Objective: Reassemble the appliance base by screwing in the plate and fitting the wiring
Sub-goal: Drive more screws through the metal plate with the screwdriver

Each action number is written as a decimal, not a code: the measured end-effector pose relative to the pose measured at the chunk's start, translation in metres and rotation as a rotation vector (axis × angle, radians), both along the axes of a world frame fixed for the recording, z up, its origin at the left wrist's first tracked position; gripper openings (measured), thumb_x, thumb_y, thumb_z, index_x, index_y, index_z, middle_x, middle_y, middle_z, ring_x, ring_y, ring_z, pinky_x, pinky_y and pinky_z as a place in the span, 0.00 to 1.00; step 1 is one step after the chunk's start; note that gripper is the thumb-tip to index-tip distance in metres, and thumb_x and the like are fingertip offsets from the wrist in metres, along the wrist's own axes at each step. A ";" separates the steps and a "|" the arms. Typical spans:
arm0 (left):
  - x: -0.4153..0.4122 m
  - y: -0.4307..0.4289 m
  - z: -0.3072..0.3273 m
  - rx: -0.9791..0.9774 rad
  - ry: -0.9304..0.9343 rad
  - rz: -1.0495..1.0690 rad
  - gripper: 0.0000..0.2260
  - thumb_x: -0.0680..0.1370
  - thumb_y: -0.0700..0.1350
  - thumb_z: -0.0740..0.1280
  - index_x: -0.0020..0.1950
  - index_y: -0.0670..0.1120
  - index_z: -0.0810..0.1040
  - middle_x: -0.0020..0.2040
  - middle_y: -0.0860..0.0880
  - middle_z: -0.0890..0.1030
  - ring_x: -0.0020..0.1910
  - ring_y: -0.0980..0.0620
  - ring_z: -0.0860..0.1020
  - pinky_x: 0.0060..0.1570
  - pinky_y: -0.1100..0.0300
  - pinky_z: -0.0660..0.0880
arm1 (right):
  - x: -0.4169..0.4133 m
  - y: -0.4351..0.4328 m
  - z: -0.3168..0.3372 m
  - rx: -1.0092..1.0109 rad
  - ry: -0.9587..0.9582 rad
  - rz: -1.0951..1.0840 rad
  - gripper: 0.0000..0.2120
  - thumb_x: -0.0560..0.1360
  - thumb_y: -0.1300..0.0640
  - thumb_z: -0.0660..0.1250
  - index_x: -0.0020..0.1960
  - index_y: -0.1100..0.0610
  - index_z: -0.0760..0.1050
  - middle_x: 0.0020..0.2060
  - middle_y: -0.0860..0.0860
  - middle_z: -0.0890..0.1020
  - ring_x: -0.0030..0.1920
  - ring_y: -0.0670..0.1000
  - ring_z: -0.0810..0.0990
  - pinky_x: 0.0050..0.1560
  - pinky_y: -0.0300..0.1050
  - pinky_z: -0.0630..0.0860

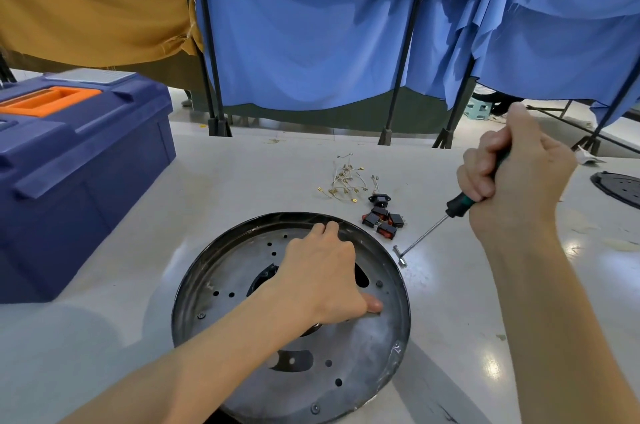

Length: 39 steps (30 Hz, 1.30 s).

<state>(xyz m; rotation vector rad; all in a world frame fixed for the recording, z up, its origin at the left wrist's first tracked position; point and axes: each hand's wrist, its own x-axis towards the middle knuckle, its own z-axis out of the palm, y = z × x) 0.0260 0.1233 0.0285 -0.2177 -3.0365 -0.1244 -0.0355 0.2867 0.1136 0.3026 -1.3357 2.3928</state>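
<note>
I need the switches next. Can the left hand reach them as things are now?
Probably yes: the left hand rests on the plate, holding nothing, and the switches lie just past its rim with nothing between.

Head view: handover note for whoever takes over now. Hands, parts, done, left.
Left hand open, pressing flat on the round dark metal base plate. Right hand grips the green-and-black-handled screwdriver, tip at a loose silver screw on the white table just right of the plate's rim.
Done: a few screws appear seated in the plate.
To do: several holes empty; the bundle of thin wires with brass terminals and the black-and-red rocker switches lie loose behind the plate, unfitted.
</note>
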 end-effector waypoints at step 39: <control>0.001 -0.005 0.003 0.074 -0.037 0.039 0.29 0.64 0.72 0.69 0.32 0.50 0.59 0.41 0.53 0.61 0.46 0.53 0.60 0.42 0.54 0.63 | 0.005 0.005 -0.003 1.102 0.168 0.532 0.11 0.80 0.58 0.61 0.52 0.57 0.83 0.44 0.49 0.86 0.50 0.47 0.83 0.50 0.36 0.78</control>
